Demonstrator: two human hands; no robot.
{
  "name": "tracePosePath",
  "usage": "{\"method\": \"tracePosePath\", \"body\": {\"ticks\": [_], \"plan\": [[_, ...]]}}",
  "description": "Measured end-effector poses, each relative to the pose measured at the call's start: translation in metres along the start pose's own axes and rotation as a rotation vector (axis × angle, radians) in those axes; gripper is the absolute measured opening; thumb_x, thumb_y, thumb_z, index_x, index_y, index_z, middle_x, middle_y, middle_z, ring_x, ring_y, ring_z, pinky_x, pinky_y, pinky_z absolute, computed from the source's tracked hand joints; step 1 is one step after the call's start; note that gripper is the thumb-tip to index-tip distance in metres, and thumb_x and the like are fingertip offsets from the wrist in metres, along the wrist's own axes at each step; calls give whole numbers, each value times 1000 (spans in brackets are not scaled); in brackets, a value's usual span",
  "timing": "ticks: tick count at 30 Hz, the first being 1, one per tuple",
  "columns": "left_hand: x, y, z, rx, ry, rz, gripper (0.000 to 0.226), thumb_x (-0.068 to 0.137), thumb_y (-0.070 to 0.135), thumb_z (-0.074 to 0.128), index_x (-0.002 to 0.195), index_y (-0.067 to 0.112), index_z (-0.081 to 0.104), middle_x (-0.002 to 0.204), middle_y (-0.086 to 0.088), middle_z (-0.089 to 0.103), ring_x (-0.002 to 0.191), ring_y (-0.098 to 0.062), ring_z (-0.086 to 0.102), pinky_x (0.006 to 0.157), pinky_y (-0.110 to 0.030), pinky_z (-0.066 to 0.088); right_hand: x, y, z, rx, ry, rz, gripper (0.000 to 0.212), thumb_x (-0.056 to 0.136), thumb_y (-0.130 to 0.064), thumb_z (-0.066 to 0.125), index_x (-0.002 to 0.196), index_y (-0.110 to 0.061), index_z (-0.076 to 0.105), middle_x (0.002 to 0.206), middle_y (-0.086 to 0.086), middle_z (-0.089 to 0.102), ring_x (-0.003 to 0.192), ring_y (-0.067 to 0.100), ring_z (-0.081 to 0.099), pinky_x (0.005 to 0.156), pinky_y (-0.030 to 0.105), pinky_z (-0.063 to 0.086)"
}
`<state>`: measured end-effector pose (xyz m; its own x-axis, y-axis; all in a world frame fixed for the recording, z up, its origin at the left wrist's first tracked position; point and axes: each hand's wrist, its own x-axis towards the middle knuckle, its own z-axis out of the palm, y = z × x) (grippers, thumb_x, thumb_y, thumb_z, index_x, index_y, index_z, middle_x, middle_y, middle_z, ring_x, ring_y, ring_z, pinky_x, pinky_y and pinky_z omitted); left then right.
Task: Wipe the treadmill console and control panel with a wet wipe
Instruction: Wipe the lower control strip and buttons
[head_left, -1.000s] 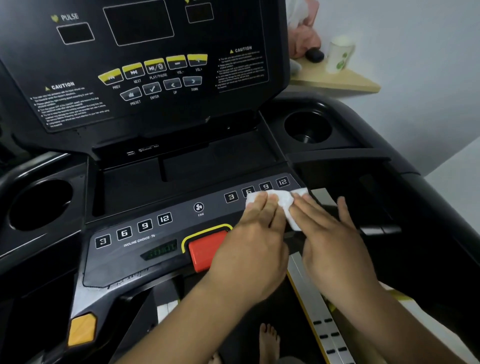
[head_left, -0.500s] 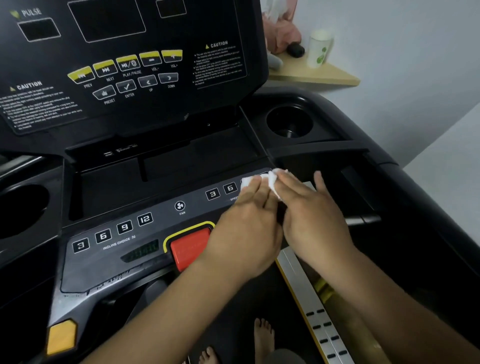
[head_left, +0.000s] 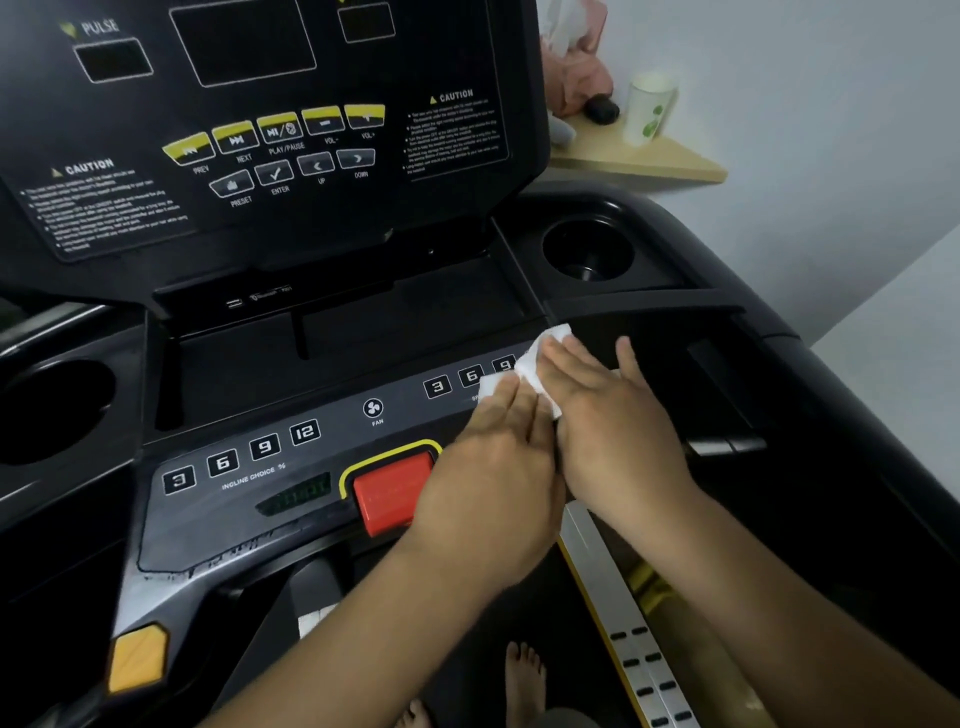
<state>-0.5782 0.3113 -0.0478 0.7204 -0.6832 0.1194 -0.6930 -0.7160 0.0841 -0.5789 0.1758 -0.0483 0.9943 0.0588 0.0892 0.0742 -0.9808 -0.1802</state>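
Flattening a white wet wipe onto the control panel, up and right of the red stop button.
Pressing down with left hand and right hand together, side by side in contact just right of that button, fingers straight and flat, gripping nothing; covering the numbered key after 3, 6, 9. Upright console above the button, paper cup far up-right of it.

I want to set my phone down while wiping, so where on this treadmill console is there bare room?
The recessed black tray between the upright display and the button strip looks bare, as do the left cup holder and right cup holder. Crowded: the strip's right end, where the left hand and right hand press the wet wipe.
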Motion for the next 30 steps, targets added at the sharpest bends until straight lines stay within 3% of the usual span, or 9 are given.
{"method": "tracePosePath", "body": {"ticks": [3, 6, 11, 16, 19, 22, 27, 30], "plan": [[-19, -2, 1, 14, 30, 35, 58, 84, 26, 35, 121, -4, 67, 125, -21, 66, 124, -34, 60, 103, -41, 50, -35, -5, 11, 52, 64, -1, 63, 73, -1, 64, 135, -9, 53, 143, 4, 50, 137, 17, 40, 114, 48, 15], [-12, -5, 8, 55, 34, 44, 59, 87, 26, 31, 127, -5, 63, 132, -22, 62, 130, -34, 54, 107, -44, 46, -42, 1, 15, 79, 118, 1, 65, 67, 6, 66, 131, -9, 57, 139, 4, 55, 133, 18, 45, 111, 54, 22], [-4, -8, 10, 121, -33, 62, 69, 93, 29, 11, 144, -5, 43, 151, -23, 41, 146, -37, 31, 119, -45, 29, -30, 3, 12, 73, 108, 41, 60, 76, 0, 53, 135, -8, 53, 144, 6, 50, 137, 19, 40, 113, 56, 20], [-29, 1, 19, 39, 10, 66, 61, 90, 24, 28, 137, -6, 52, 145, -26, 49, 140, -38, 42, 111, -47, 42, -73, 0, 19, 68, 110, 96, 58, 78, -9, 40, 135, -7, 53, 144, 7, 49, 136, 21, 41, 111, 58, 27], [-5, 2, 13, 89, 54, 105, 62, 89, 26, 28, 135, -5, 54, 142, -24, 53, 138, -36, 45, 112, -45, 41, -48, 3, 14, 92, 92, 111, 59, 78, -4, 50, 137, -6, 50, 145, 9, 48, 137, 22, 41, 114, 54, 18], [9, 5, 7, 159, -2, 101, 62, 94, 26, 26, 148, -4, 37, 154, -23, 37, 147, -35, 30, 121, -43, 27, -26, 3, 9, 137, 83, 142, 63, 84, -4, 46, 146, -8, 38, 153, 6, 36, 142, 20, 32, 117, 41, 3], [-13, 7, 20, 80, 41, 114, 62, 87, 25, 31, 132, -7, 57, 140, -26, 53, 137, -38, 46, 109, -47, 44, -68, -2, 21, 101, 118, 140, 67, 65, 6, 68, 130, -1, 55, 138, 14, 54, 133, 28, 46, 110, 52, 22], [3, 4, 20, 110, 65, 152, 62, 89, 26, 30, 135, -8, 54, 140, -26, 54, 138, -38, 45, 112, -46, 41, -51, 3, 19, 67, 97, 119, 63, 73, 0, 63, 135, -2, 50, 144, 14, 48, 137, 27, 41, 113, 48, 13]]}}
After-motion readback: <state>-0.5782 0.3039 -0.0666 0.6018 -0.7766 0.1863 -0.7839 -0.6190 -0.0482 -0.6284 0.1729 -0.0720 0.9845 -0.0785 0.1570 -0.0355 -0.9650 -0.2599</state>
